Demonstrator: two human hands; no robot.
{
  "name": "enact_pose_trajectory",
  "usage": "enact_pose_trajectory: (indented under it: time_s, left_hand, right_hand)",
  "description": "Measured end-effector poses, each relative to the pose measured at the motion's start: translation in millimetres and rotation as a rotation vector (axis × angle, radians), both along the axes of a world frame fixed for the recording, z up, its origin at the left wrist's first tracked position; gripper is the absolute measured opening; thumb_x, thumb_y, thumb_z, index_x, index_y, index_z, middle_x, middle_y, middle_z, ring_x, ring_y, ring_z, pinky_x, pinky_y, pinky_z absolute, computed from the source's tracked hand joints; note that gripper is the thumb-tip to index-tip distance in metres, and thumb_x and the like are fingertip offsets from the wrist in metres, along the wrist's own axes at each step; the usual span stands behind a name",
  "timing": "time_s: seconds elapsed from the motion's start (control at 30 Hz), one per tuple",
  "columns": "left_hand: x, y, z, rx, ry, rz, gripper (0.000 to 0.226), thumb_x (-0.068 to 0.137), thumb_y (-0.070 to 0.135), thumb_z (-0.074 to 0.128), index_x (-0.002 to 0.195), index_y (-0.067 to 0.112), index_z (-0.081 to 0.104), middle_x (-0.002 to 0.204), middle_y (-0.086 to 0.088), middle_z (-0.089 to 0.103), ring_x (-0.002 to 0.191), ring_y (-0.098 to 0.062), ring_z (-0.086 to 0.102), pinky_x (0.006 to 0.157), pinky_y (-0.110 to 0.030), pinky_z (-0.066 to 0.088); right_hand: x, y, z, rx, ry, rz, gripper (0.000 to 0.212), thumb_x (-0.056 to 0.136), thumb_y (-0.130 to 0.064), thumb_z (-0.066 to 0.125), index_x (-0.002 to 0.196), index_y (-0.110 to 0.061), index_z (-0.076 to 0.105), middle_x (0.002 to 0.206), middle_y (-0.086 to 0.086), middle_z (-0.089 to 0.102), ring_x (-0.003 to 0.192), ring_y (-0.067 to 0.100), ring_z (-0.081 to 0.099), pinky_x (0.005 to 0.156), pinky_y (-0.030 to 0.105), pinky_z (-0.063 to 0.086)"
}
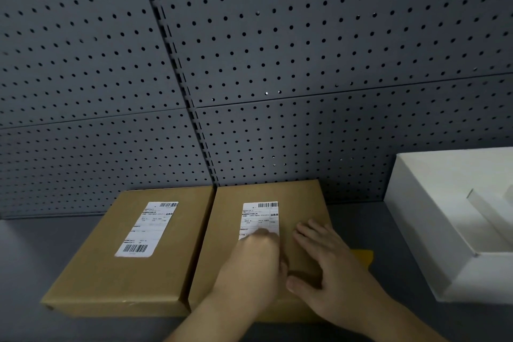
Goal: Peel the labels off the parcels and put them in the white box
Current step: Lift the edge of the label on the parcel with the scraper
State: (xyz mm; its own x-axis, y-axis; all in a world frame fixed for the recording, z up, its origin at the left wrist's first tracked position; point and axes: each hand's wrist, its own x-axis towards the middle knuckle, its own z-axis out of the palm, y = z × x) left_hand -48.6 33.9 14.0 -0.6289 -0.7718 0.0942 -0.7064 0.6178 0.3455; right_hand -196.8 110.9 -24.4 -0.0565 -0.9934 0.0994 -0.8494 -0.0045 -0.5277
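Observation:
Two brown cardboard parcels lie side by side against the wall. The left parcel [111, 275] carries a full white barcode label [147, 228]. On the right parcel [301, 200], my left hand [254, 261] covers the lower half of its label [261, 216], fingers curled down onto it; the fingertips are blurred and partly hidden. My right hand [330, 261] lies flat on the cardboard just right of that label, fingers spread. The white box [408, 219] stands open at the right, apart from both hands.
A grey pegboard wall [249, 64] rises directly behind the parcels. The grey tabletop [33, 253] shows left of the parcels and between them and the white box. Something yellow [363, 257] sticks out from under the right parcel.

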Motion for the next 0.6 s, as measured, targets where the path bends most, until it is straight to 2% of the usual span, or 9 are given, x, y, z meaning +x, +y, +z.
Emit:
enact_pose_trajectory:
  time_s: [0.1, 0.17, 0.3, 0.53, 0.6]
  left_hand:
    - [3.7, -1.8, -2.1, -0.023, 0.036, -0.035, 0.014, 0.093, 0.023, 0.053, 0.095, 0.013, 0.063, 0.103, -0.001, 0.059, 0.081, -0.009, 0.048, 0.068, -0.016, 0.039]
    - [7.5, -4.3, -5.5, -0.032, 0.066, -0.06, 0.015, 0.093, 0.026, 0.055, 0.092, 0.014, 0.064, 0.1, 0.002, 0.06, 0.083, -0.008, 0.052, 0.068, -0.015, 0.041]
    - [14.4, -7.2, -14.3, -0.048, 0.112, -0.081, 0.015, 0.089, 0.03, 0.059, 0.083, 0.018, 0.064, 0.091, 0.005, 0.062, 0.083, -0.008, 0.058, 0.075, -0.024, 0.053]
    - [18.2, -7.1, -20.5, -0.059, 0.164, -0.095, 0.008, 0.089, 0.027, 0.057, 0.085, 0.024, 0.062, 0.092, 0.008, 0.059, 0.084, -0.006, 0.057, 0.076, -0.023, 0.053]
    - [19.9, -10.3, -22.5, -0.065, 0.176, -0.095, 0.005, 0.086, 0.028, 0.058, 0.081, 0.029, 0.059, 0.089, 0.013, 0.057, 0.085, -0.004, 0.056, 0.079, -0.025, 0.053]
  right_hand:
    - [0.0, 0.4, 0.7, -0.003, -0.005, -0.004, 0.087, 0.085, -0.069, 0.05, 0.156, -0.03, 0.017, 0.156, -0.028, 0.002, 0.139, -0.012, -0.012, 0.111, 0.016, -0.015]
    - [0.4, 0.8, 1.5, -0.004, -0.006, -0.003, 0.087, 0.085, -0.068, 0.05, 0.156, -0.03, 0.017, 0.157, -0.028, 0.002, 0.139, -0.012, -0.012, 0.111, 0.016, -0.015]
    - [1.5, 1.3, 3.6, -0.008, -0.017, -0.004, 0.086, 0.087, -0.066, 0.051, 0.156, -0.028, 0.017, 0.158, -0.025, 0.003, 0.14, -0.01, -0.011, 0.111, 0.015, -0.015]
    - [1.2, 2.5, 3.4, -0.007, -0.02, -0.002, 0.084, 0.088, -0.064, 0.051, 0.155, -0.03, 0.015, 0.148, -0.032, -0.002, 0.138, -0.013, -0.01, 0.108, 0.012, -0.016]
    - [1.0, 4.5, 4.3, -0.025, -0.091, 0.003, 0.078, 0.089, -0.06, 0.055, 0.153, -0.035, 0.019, 0.15, -0.034, 0.003, 0.138, -0.019, -0.008, 0.111, 0.011, -0.009]
